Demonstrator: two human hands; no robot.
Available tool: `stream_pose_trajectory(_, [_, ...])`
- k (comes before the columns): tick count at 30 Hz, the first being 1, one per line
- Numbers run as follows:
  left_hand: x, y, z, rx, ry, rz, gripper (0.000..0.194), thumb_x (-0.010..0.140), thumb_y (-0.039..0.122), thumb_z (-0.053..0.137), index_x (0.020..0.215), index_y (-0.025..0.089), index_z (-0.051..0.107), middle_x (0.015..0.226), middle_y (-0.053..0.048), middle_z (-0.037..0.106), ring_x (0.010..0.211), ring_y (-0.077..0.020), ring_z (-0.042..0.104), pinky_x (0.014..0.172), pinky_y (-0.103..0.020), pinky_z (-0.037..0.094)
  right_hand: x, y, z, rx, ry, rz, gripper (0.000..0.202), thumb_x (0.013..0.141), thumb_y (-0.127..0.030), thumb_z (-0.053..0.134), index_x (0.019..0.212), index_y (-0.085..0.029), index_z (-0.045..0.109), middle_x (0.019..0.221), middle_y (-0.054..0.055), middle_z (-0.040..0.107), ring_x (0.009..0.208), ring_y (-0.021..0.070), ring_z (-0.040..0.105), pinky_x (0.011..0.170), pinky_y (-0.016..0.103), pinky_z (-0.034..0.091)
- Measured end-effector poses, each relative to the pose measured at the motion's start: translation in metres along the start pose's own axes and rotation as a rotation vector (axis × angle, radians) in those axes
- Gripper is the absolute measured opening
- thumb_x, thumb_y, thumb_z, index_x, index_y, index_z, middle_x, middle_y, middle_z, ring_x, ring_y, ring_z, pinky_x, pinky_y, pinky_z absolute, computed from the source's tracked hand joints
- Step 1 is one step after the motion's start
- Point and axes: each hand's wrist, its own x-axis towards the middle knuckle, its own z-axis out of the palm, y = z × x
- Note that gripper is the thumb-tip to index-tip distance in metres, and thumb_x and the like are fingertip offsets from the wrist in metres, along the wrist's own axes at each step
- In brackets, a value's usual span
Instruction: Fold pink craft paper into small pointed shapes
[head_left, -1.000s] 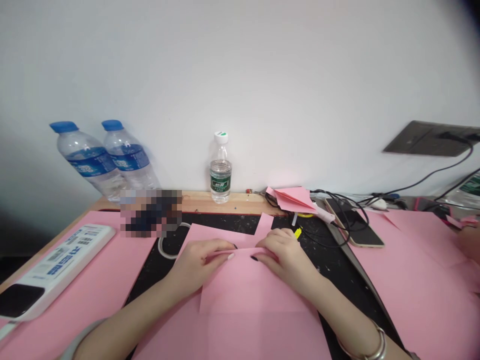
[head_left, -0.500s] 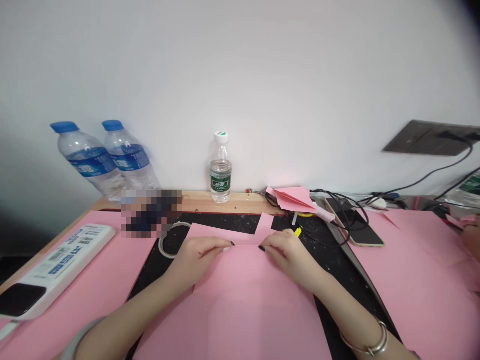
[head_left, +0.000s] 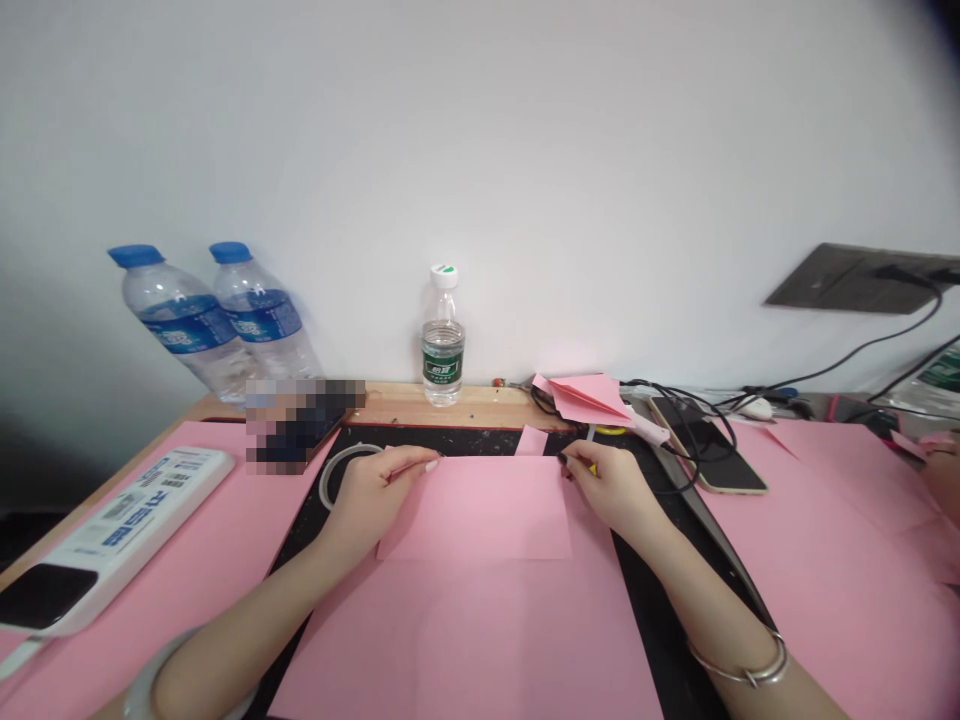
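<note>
A small pink sheet of paper [head_left: 484, 515] lies over a larger pink sheet [head_left: 465, 640] directly in front of me. My left hand [head_left: 375, 485] pinches the small sheet near the left end of its far edge, thumb and fingers together. At the right end of that edge, my right hand [head_left: 607, 480] has its fingertips closed on the paper. The far edge runs straight between both hands. A small pink strip [head_left: 532, 441] sticks out just beyond it. Beside my left hand sits a roll of tape [head_left: 328, 480], partly covered by the hand.
A black mat [head_left: 652, 590] lies under the paper. Several water bottles, one small bottle [head_left: 442, 350] among them, stand along the wall. A phone [head_left: 720, 455] and black cables [head_left: 694, 480] are at right, a white power bank [head_left: 127, 540] at left. Another person's hand [head_left: 943, 475] shows far right.
My hands have moved apart along the paper's far edge and slightly away from me. The small sheet's far edge is now straight, and its near edge shows over the larger sheet.
</note>
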Motion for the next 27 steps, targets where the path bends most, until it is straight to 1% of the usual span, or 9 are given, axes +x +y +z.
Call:
stream_pose_trajectory(4, [0.004, -0.007, -0.003, -0.026, 0.072, -0.075, 0.017, 0.076, 0.034, 0.062, 0.086, 0.025, 0.072, 0.096, -0.002, 0.072, 0.095, -0.0259, 0.062, 0.088, -0.037, 0.044, 0.001, 0.007, 0.002, 0.070, 0.155, 0.089, 0.018, 0.082, -0.020, 0.045, 0.078, -0.018, 0.062, 0.071, 0.006, 0.069, 0.067, 0.0216, 0.064, 0.062, 0.031, 0.046])
stream_pose_trajectory(6, [0.006, -0.008, -0.004, -0.027, 0.083, -0.107, 0.019, 0.075, 0.037, 0.063, 0.086, 0.024, 0.071, 0.097, -0.003, 0.072, 0.097, -0.0262, 0.061, 0.089, -0.037, 0.044, 0.001, 0.004, 0.003, 0.194, 0.176, 0.117, 0.015, 0.082, -0.025, 0.049, 0.086, -0.019, 0.062, 0.079, 0.007, 0.070, 0.073, 0.0218, 0.065, 0.063, 0.030, 0.048])
stream_pose_trajectory(8, [0.007, -0.008, -0.003, -0.046, 0.058, -0.123, 0.020, 0.074, 0.039, 0.064, 0.086, 0.024, 0.071, 0.096, -0.003, 0.071, 0.096, -0.0259, 0.062, 0.087, -0.036, 0.045, -0.001, -0.004, 0.005, 0.377, 0.120, 0.130, 0.020, 0.080, -0.031, 0.055, 0.096, -0.019, 0.060, 0.088, 0.007, 0.069, 0.080, 0.0222, 0.065, 0.065, 0.030, 0.049])
stream_pose_trajectory(10, [0.007, -0.006, -0.002, -0.098, 0.014, -0.137, 0.021, 0.074, 0.040, 0.065, 0.086, 0.023, 0.070, 0.096, -0.004, 0.071, 0.094, -0.0253, 0.062, 0.084, -0.035, 0.046, -0.003, -0.012, 0.007, 0.596, -0.024, 0.152, 0.027, 0.079, -0.035, 0.059, 0.100, -0.019, 0.059, 0.090, 0.008, 0.069, 0.081, 0.0227, 0.065, 0.065, 0.030, 0.050])
stream_pose_trajectory(13, [0.006, -0.002, 0.000, -0.167, -0.042, -0.162, 0.023, 0.074, 0.039, 0.065, 0.087, 0.021, 0.070, 0.097, -0.005, 0.071, 0.092, -0.0250, 0.063, 0.081, -0.034, 0.048, -0.006, -0.019, 0.008, 0.761, -0.173, 0.163, 0.024, 0.079, -0.037, 0.058, 0.091, -0.017, 0.061, 0.082, 0.006, 0.068, 0.073, 0.0215, 0.064, 0.060, 0.029, 0.049])
stream_pose_trajectory(16, [0.006, 0.000, -0.001, -0.059, -0.049, -0.092, 0.020, 0.075, 0.037, 0.065, 0.088, 0.023, 0.070, 0.095, -0.005, 0.071, 0.090, -0.0249, 0.063, 0.082, -0.036, 0.048, -0.008, -0.020, 0.007, 0.607, -0.054, 0.063, 0.016, 0.079, -0.032, 0.058, 0.071, -0.017, 0.059, 0.066, 0.000, 0.062, 0.059, 0.0150, 0.057, 0.051, 0.024, 0.042])
stream_pose_trajectory(19, [0.006, 0.002, -0.002, 0.140, -0.049, 0.140, 0.014, 0.077, 0.035, 0.063, 0.084, 0.026, 0.072, 0.091, -0.003, 0.071, 0.091, -0.0251, 0.061, 0.085, -0.037, 0.045, -0.011, -0.022, 0.006, 0.346, 0.056, -0.083, 0.021, 0.080, -0.025, 0.056, 0.061, -0.018, 0.057, 0.053, -0.003, 0.053, 0.049, 0.0108, 0.047, 0.046, 0.022, 0.034])
stream_pose_trajectory(22, [0.003, 0.001, 0.000, 0.243, -0.082, 0.312, 0.013, 0.079, 0.034, 0.060, 0.082, 0.028, 0.072, 0.086, -0.003, 0.071, 0.091, -0.0250, 0.059, 0.093, -0.041, 0.039, -0.016, -0.027, 0.007, 0.256, 0.025, -0.226, 0.016, 0.084, -0.022, 0.051, 0.077, -0.021, 0.065, 0.065, 0.000, 0.063, 0.057, 0.0131, 0.055, 0.052, 0.023, 0.041])
stream_pose_trajectory(27, [-0.001, -0.003, 0.003, 0.311, -0.153, 0.385, 0.015, 0.083, 0.027, 0.055, 0.082, 0.030, 0.070, 0.086, 0.001, 0.072, 0.089, -0.0222, 0.061, 0.107, -0.050, 0.012, -0.021, -0.034, 0.009, 0.271, -0.039, -0.369, 0.019, 0.087, -0.019, 0.047, 0.090, -0.021, 0.065, 0.085, 0.004, 0.071, 0.074, 0.0156, 0.065, 0.068, 0.024, 0.048])
